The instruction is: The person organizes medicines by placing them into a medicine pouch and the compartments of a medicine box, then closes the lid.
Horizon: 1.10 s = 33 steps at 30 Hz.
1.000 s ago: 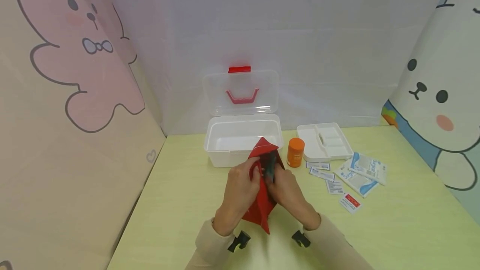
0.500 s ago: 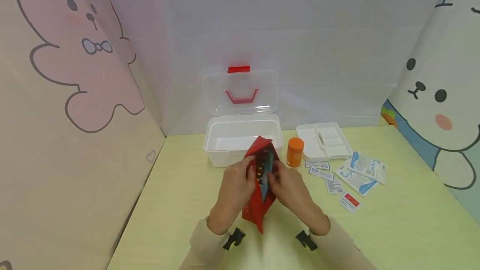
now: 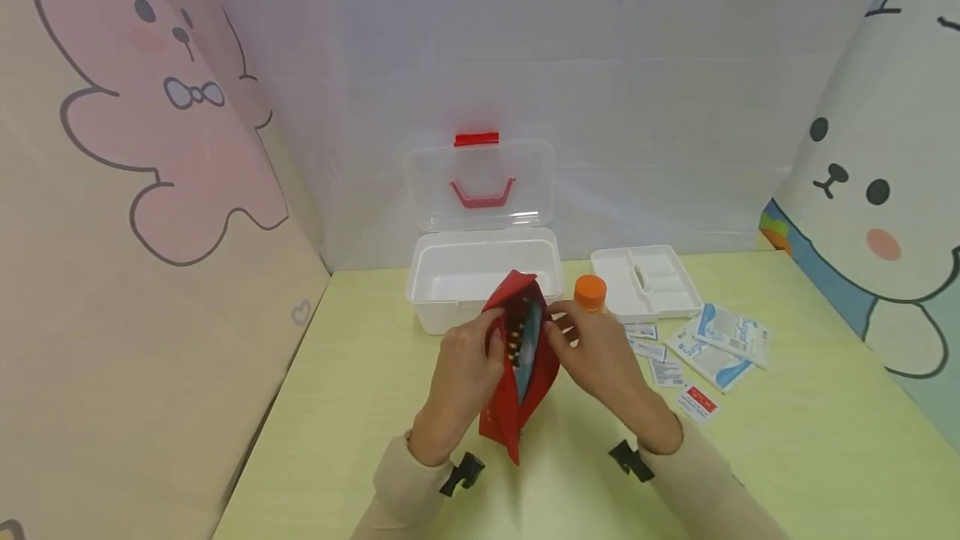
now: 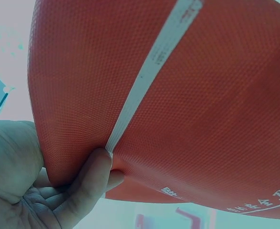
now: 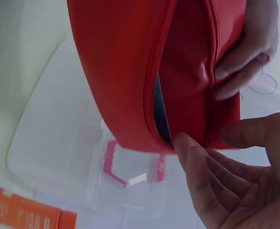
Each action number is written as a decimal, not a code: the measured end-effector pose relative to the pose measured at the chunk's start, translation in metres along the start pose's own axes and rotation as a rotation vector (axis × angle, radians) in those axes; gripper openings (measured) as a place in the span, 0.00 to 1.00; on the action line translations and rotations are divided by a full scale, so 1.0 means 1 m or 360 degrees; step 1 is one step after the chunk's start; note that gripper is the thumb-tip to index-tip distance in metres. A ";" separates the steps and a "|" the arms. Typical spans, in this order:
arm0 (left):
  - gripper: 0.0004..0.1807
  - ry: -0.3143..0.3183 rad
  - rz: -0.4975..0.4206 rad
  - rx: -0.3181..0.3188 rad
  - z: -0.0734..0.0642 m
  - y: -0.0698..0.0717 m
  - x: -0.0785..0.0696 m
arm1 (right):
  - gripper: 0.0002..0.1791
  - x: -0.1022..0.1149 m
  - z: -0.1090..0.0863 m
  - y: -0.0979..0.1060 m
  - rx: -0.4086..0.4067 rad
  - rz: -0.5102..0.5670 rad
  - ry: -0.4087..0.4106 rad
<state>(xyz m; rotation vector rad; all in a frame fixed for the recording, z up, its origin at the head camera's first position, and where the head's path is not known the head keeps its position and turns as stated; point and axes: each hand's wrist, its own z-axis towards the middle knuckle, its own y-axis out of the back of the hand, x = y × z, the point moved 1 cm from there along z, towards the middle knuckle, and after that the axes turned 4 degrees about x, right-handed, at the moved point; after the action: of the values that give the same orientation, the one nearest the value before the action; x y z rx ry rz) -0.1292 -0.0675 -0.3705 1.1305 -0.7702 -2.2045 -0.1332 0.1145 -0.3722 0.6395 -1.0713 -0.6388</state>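
A red fabric pouch (image 3: pixel 501 411) with its mouth spread apart is held up in front of the white box. My left hand (image 3: pixel 463 369) pinches its left edge; the left wrist view shows thumb and fingers on the red cloth (image 4: pixel 202 105) by a white stripe. At the right edge is my right hand (image 3: pixel 609 361), its fingertips touching the opening. In the right wrist view, thumb and index finger of this right hand (image 5: pixel 230 186) stand apart. Inside the pouch are a flat bluish piece (image 3: pixel 528 352) and something dark with a row of pale dots, too small to identify.
Behind the pouch stands a white box (image 3: pixel 442 307) with its clear lid (image 3: pixel 435 182) raised. To the right are an orange-capped bottle (image 3: pixel 590 290), a white divided tray (image 3: pixel 618 277), several small sachets (image 3: pixel 667 373), a red-and-white packet (image 3: pixel 699 403) and blue-white packets (image 3: pixel 735 336).
My right hand has come out of the pouch's mouth to its right edge, its fingers loosened. The pouch has shifted slightly left and spread wider, with the bluish piece more visible inside.
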 end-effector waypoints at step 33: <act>0.14 0.0045 -0.0003 -0.0023 0.001 0.009 0.005 | 0.37 -0.123 0.060 -0.020 0.0382 -0.0073 -0.0151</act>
<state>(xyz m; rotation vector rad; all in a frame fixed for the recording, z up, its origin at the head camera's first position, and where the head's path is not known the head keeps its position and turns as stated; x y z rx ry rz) -0.1309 -0.0771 -0.3669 1.1537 -0.7404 -2.1875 -0.2340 0.1820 -0.4380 0.8500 -1.2361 -0.5895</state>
